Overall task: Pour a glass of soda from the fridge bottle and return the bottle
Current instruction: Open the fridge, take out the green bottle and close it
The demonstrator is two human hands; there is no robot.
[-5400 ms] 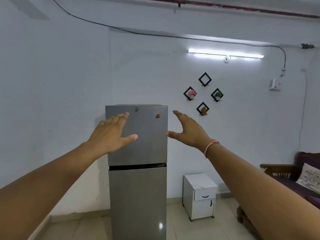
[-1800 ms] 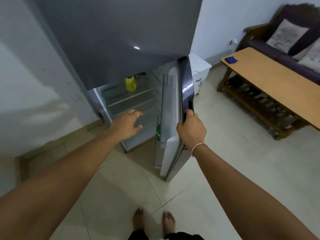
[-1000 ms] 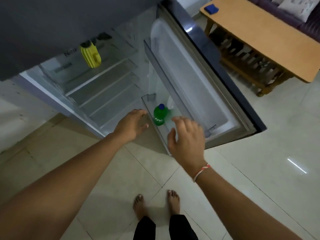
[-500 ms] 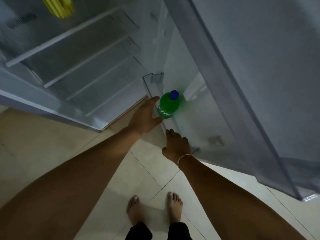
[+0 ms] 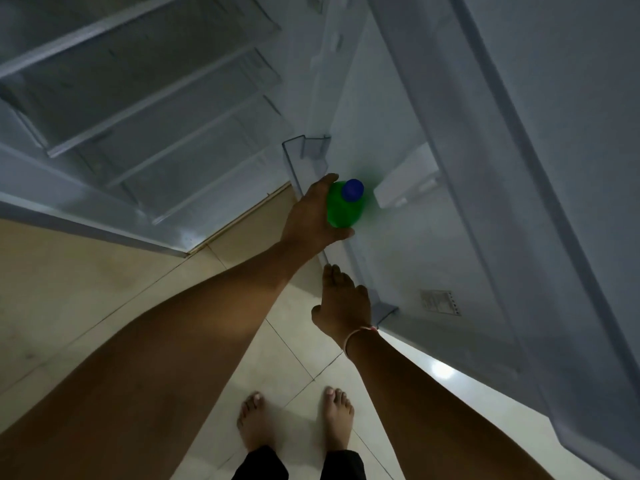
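A green soda bottle [image 5: 346, 207] with a blue cap stands upright in the clear bottom bin [image 5: 304, 147] of the open fridge door [image 5: 485, 168]. My left hand [image 5: 310, 218] is wrapped around the bottle's left side, thumb under it on the near side. My right hand [image 5: 344, 303] rests on the bin's front rim a little nearer to me, fingers loosely together, holding nothing. The bottle's lower body is hidden by my left hand and the bin.
The fridge's inside [image 5: 156, 98] with several glass shelves is at the upper left. The open door stretches along the right side. Pale floor tiles [image 5: 104, 289] and my bare feet [image 5: 294, 420] are below.
My left hand has moved right and closed around the green bottle, which it was only touching before. The view has dropped closer to the door bin. My right hand stays at the bin's rim.
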